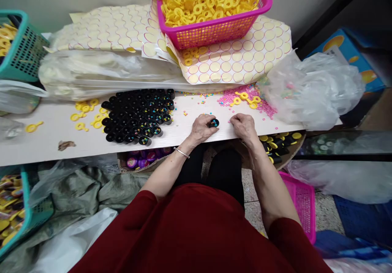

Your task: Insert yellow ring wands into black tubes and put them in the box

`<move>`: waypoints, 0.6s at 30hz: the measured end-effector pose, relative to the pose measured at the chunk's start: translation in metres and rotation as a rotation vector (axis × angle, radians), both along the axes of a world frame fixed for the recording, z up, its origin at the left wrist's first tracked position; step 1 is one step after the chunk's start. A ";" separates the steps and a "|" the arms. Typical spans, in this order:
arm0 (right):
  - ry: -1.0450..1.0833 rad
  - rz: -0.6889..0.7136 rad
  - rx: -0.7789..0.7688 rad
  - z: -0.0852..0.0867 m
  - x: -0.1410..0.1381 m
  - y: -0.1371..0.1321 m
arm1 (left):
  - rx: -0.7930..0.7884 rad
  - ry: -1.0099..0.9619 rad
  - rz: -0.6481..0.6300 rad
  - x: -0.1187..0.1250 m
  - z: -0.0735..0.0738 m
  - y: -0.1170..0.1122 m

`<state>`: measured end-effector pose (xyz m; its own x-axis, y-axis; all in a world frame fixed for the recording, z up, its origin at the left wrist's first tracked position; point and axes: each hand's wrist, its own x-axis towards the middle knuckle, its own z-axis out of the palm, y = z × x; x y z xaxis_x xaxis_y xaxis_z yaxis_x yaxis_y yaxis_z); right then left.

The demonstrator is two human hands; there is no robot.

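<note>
My left hand (200, 128) grips a small black cup (213, 123) with colored beads inside, just above the table's front part. My right hand (244, 127) is to its right, thumb and fingers pinched together; what is between them, if anything, is too small to make out. To the left stands a block of several black cups (134, 114), upright and packed close, and some of the nearer ones have colored beads in them. Past my right hand lies a heap of pink beads (245, 97) with a few yellow ring-shaped pieces (244, 96) on it.
A pink basket (214, 30) full of yellow ring pieces stands at the back on sheets of round stickers (235, 67). Plastic bags (321, 85) bulge at the right. A box of black and yellow pieces (280, 144) sits below the table edge. Green baskets (23, 52) are at the left.
</note>
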<state>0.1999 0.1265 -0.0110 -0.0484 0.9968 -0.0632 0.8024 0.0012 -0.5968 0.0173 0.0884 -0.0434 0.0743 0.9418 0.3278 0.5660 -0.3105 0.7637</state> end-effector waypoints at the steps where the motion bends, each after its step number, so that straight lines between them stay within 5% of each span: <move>1: 0.027 0.001 0.021 -0.002 0.001 -0.002 | 0.003 0.003 -0.006 0.000 0.000 0.000; 11: -0.053 0.111 0.234 -0.010 -0.006 -0.018 | -0.044 0.035 0.020 0.002 0.001 -0.001; 18: 0.189 0.235 0.302 0.009 -0.030 -0.032 | 0.012 0.086 -0.019 0.003 0.006 -0.003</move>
